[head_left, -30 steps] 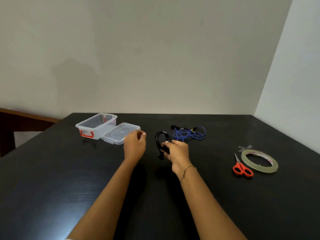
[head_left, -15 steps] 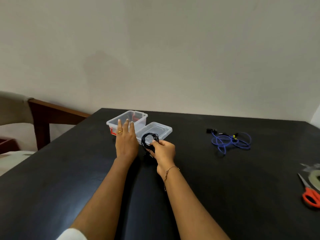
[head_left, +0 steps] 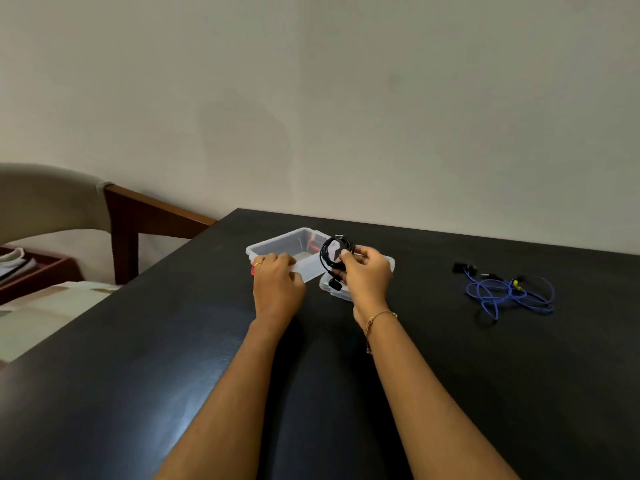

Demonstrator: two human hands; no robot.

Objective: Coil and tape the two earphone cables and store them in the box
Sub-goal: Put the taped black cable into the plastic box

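Black coiled earphones point(head_left: 333, 255) pinched upright in right hand point(head_left: 367, 278).

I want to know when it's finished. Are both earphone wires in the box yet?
Not yet. The black earphone cable already looks coiled; the right hand holds it just above the open clear box, which the left hand grips at its near edge. The box's lid lies beside it. The blue earphone cable lies loose on the table, not yet coiled, taped or stored.
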